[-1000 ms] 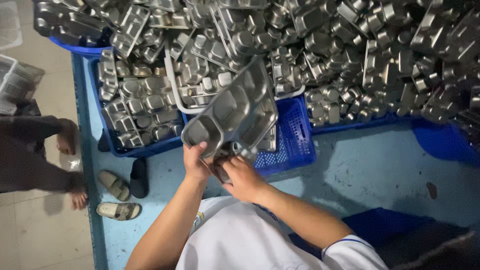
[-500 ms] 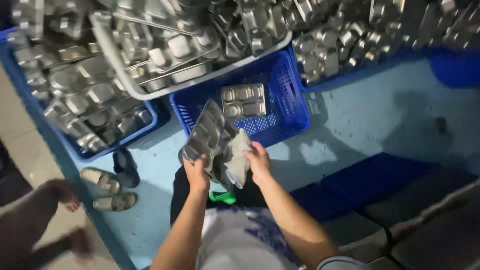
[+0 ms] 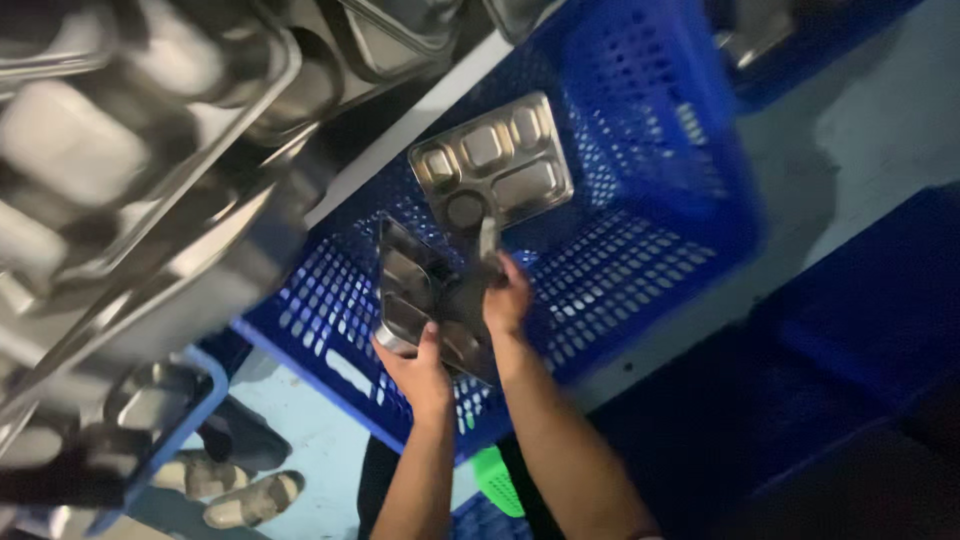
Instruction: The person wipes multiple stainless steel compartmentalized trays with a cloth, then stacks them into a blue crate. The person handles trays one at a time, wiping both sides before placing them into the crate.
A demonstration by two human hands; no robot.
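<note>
Item: steel compartment tray [image 3: 415, 295], tilted, now lowered over the blue crate [image 3: 640, 240]. I am gripping its near edge with my left hand [image 3: 418, 365]; my right hand [image 3: 507, 298] is pinching a grey cloth [image 3: 470, 300] against it. Second tray [image 3: 492, 162] lying flat inside the crate, just beyond. Sandals [image 3: 235, 490] on the floor, left of the crate.

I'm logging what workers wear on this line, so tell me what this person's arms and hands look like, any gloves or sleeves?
Both forearms are bare, with no sleeve reaching into view. The left hand and the right hand wear no gloves. No watch, ring or band shows, though motion blur hides fine detail on the fingers.
</note>
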